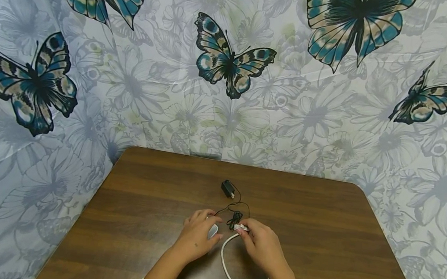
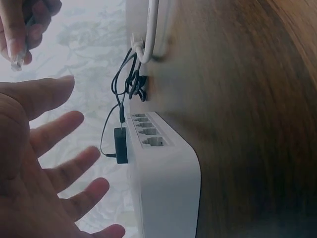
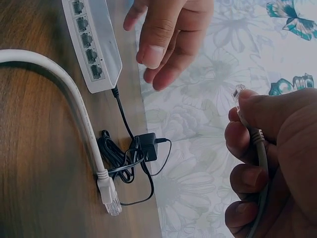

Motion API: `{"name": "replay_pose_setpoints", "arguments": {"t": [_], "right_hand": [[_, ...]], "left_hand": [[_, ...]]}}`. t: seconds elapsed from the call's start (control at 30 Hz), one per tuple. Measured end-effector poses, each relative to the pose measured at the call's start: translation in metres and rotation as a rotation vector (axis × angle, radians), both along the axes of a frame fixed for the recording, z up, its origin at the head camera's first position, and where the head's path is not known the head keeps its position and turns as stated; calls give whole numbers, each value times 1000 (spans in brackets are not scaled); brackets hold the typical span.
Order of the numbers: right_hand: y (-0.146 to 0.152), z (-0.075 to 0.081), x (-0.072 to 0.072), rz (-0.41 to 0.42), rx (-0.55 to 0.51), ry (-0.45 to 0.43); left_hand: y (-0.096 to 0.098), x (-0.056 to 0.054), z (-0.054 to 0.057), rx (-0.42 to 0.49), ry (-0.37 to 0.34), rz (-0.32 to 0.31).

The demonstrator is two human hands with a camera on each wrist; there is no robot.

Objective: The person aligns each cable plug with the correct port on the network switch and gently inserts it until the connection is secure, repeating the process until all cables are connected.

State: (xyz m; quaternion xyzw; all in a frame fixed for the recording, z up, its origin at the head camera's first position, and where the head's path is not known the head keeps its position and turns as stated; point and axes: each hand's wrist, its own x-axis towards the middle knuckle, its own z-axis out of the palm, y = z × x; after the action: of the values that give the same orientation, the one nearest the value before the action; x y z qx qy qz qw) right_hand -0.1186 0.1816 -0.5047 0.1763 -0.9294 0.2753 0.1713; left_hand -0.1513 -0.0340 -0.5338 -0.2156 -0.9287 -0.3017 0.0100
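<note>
A small white network switch (image 2: 168, 183) with a row of ports (image 3: 86, 39) lies on the table, partly hidden behind my left hand (image 1: 198, 236) in the head view. That hand hovers beside the switch, fingers spread and holding nothing. My right hand (image 1: 263, 246) pinches one clear-tipped plug (image 3: 239, 93) of a white network cable (image 1: 224, 263) between thumb and forefinger; its other fingers curl round the cord. The cable loops over the table, and its other plug (image 3: 110, 196) lies beside a black cord.
A black power adapter (image 1: 227, 188) lies beyond the hands, with its thin black cord (image 3: 119, 158) bundled near the switch and running into it. The brown wooden table (image 1: 142, 185) ends at a butterfly-patterned cloth (image 1: 313, 130) behind.
</note>
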Motion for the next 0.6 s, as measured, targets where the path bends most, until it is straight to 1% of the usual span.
{"name": "replay_pose_setpoints", "arguments": {"t": [0.23, 0.47, 0.6], "right_hand": [[1, -1, 0, -16, -2, -15], [2, -1, 0, -13, -16, -23], [3, -2, 0, -7, -19, -26]], "left_hand": [[-1, 1, 0, -21, -38, -24], [-2, 0, -2, -43, -45, -34], [-3, 0, -3, -63, -63, -40]]}}
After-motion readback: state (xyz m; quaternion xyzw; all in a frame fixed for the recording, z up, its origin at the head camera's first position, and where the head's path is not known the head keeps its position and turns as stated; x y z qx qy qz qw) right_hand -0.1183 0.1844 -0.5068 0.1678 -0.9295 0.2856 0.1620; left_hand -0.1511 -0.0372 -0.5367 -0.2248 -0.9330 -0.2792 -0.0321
